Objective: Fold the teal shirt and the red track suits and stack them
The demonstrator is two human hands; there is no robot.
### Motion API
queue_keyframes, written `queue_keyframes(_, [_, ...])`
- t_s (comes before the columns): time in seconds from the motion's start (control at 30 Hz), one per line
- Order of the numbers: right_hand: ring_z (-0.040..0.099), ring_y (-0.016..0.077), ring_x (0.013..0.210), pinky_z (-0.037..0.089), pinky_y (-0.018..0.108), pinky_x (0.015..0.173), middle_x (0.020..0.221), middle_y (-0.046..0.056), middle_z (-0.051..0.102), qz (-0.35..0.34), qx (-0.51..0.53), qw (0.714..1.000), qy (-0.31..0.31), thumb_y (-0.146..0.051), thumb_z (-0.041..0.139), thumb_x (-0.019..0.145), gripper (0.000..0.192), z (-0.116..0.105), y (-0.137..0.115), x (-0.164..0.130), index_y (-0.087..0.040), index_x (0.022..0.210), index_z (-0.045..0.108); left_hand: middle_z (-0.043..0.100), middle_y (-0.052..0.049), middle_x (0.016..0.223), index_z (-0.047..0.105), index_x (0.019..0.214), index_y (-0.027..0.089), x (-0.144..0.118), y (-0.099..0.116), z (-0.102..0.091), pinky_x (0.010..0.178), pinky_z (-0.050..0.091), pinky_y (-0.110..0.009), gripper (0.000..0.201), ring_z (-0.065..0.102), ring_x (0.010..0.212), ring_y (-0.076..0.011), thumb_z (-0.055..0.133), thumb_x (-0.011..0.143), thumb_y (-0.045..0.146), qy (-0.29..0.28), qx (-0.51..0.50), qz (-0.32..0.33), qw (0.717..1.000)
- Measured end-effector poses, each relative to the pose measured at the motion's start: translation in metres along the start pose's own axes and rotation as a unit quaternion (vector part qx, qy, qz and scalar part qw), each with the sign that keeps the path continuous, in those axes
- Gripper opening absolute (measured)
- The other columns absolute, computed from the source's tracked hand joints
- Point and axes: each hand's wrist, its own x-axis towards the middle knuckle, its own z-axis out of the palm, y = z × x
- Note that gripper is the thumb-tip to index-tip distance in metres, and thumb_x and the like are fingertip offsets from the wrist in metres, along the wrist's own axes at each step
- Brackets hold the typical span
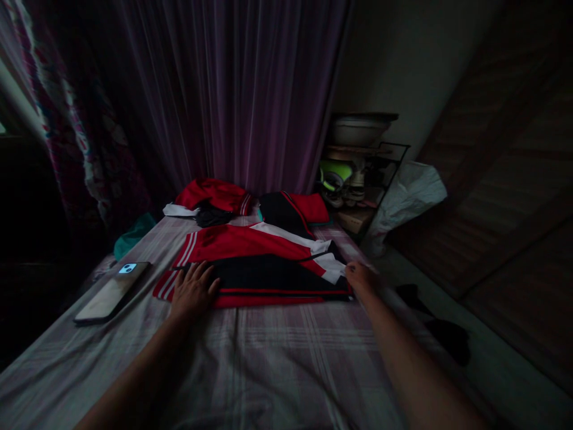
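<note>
A red, black and white jacket (259, 272) with white-striped cuffs lies partly folded on the bed, its sleeve ends to the left. My left hand (194, 286) rests flat on it near the striped cuffs, fingers spread. At the garment's right end, my right hand (357, 276) is closed, with its fingertips pinching the black and white edge. Part of that edge is hidden by the fingers. Just behind lies a dark folded garment (282, 209) with red trim. Farther left, a crumpled red garment (212, 194) with striped edging sits at the curtain.
A phone (110, 295) lies on the plaid bedsheet (277, 364) at left. Purple curtains (250, 89) hang behind. A rack (389, 155) with shoes and a basin stands at back right, beside a white sack (412, 194). Dark cloth (439, 328) lies on the floor.
</note>
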Motion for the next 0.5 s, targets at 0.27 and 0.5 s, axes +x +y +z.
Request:
queue_keyframes(0.27, [0.054,0.0265,0.128,0.039,0.043,0.108,0.138,0.015,0.061,-0.261,0.06,0.963,0.021,-0.032,0.038,0.096,0.045,-0.009,-0.062,-0.028,-0.017,0.129,0.063,0.054,-0.01,0.148,0.06,0.135,0.025,0.0,0.001,-0.001,0.116,0.025,-0.055,0.049,0.042,0.14,-0.0312,0.042,0.095,0.048,-0.001,0.006,0.003,1.0])
queue_keyframes(0.5, [0.043,0.0256,0.141,0.032,0.053,0.114,0.152,0.01,0.048,-0.253,-0.057,0.954,-0.147,-0.036,0.037,0.098,0.047,0.012,-0.072,-0.051,-0.026,0.14,0.055,0.053,-0.012,0.149,0.057,0.139,0.022,-0.001,0.002,-0.003,0.117,0.022,-0.056,0.051,0.039,0.142,-0.032,0.043,0.096,0.046,-0.01,-0.006,0.007,1.0])
